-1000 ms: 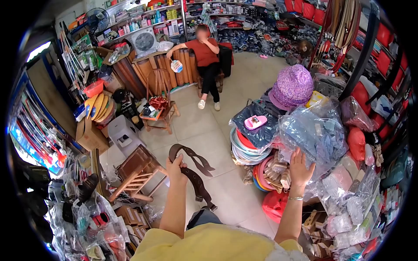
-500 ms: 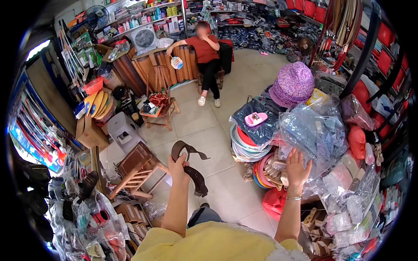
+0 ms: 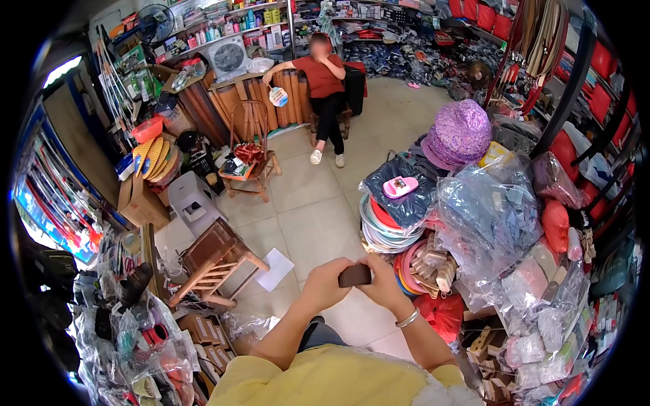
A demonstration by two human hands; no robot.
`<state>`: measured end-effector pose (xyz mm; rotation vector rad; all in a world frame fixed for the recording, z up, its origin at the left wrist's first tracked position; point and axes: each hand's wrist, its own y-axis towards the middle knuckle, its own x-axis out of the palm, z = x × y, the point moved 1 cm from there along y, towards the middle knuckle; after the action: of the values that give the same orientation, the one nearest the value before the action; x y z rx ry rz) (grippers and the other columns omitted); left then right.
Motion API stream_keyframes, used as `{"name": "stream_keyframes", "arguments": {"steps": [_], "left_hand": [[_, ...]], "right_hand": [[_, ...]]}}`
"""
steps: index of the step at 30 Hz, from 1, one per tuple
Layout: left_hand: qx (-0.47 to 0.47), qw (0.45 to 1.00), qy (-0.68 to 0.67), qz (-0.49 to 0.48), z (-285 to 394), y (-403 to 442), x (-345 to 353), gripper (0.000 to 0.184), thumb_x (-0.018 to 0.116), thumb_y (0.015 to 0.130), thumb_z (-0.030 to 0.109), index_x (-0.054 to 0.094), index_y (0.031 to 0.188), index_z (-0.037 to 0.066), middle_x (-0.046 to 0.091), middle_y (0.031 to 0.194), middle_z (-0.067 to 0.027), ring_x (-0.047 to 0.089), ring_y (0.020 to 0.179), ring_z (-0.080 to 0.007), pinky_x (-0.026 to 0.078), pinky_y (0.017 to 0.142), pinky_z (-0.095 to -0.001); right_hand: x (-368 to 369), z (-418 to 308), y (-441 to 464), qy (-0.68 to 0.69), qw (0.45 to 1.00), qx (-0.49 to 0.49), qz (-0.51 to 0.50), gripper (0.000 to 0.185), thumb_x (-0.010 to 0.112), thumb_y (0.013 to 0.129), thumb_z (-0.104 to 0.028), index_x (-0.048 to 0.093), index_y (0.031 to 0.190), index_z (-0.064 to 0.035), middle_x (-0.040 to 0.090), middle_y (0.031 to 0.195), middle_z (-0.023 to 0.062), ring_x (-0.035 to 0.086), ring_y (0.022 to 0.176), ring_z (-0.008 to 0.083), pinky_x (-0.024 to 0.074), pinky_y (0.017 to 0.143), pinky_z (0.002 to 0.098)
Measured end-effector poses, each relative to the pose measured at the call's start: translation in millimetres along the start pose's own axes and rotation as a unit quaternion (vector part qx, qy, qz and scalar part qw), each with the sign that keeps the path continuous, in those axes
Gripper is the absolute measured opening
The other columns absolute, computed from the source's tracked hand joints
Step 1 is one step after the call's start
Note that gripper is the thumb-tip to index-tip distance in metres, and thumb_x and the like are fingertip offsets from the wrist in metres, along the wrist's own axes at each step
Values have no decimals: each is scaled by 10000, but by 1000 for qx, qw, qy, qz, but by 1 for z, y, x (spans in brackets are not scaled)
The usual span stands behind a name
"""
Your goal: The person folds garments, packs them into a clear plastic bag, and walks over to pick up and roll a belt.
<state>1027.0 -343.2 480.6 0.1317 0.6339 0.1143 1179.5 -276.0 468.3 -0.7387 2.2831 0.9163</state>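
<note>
A dark brown strap (image 3: 355, 275), folded or coiled into a short compact bundle, is held between my two hands in front of my body. My left hand (image 3: 328, 283) has its fingers closed round the bundle's left end. On the other end, my right hand (image 3: 380, 282) has its fingers pressed, with a bracelet (image 3: 407, 317) on that wrist. The fingertips of both hands come near each other at the top of the strap. Its loose ends cannot be seen.
A wooden chair (image 3: 215, 260) stands at the left, beside a white sheet (image 3: 275, 269) on the floor. At the right are a purple hat (image 3: 460, 132), plastic-wrapped clothing (image 3: 484, 210) and a red bag (image 3: 441, 317). A seated person (image 3: 323, 88) holds a fan (image 3: 278, 97).
The strap hung loose from my left hand and is now gathered into a compact bundle. My open right hand has come inward and closed on it; my left hand has moved right and lower.
</note>
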Motion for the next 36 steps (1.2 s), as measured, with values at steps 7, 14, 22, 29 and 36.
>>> {"name": "stream_keyframes", "arguments": {"steps": [7, 14, 22, 29, 36], "left_hand": [[-18, 991, -132, 22, -66, 4, 39, 288, 647, 692, 54, 570, 969, 54, 614, 850, -133, 600, 769, -322, 475, 669, -372], [37, 999, -11, 15, -117, -8, 91, 363, 676, 680, 27, 550, 1020, 49, 593, 907, -134, 579, 875, -310, 457, 767, -347], [14, 996, -63, -55, -125, 3, 98, 361, 704, 680, 101, 555, 1007, 71, 575, 950, -122, 558, 909, -306, 453, 765, -361], [19, 995, -2, -95, -140, -17, 86, 431, 760, 681, 276, 568, 996, 54, 591, 934, -112, 565, 867, -313, 457, 750, -369], [-40, 995, 78, -52, -194, -48, 67, 441, 802, 634, 313, 598, 925, 52, 592, 880, -121, 572, 820, -304, 457, 706, -362]], "right_hand": [[-26, 11, -3, 382, 877, 198, 216, 311, 628, 657, 44, 527, 937, -46, 564, 795, 45, 562, 725, 166, 456, 655, 268], [-130, -45, -4, 579, 720, 128, 361, 326, 546, 601, 32, 447, 899, -56, 469, 750, 34, 498, 663, 139, 435, 623, 232], [-143, -34, -26, 521, 788, 73, 320, 312, 637, 601, -25, 420, 815, -89, 417, 706, -3, 454, 621, 112, 400, 602, 214], [-160, -40, -39, 255, 899, 146, 326, 258, 650, 614, 36, 491, 799, -48, 478, 749, -4, 468, 666, 83, 391, 627, 215], [-183, -57, -23, 69, 958, 122, 251, 209, 651, 637, 39, 504, 767, -35, 485, 744, -3, 455, 677, 80, 368, 619, 201]]}}
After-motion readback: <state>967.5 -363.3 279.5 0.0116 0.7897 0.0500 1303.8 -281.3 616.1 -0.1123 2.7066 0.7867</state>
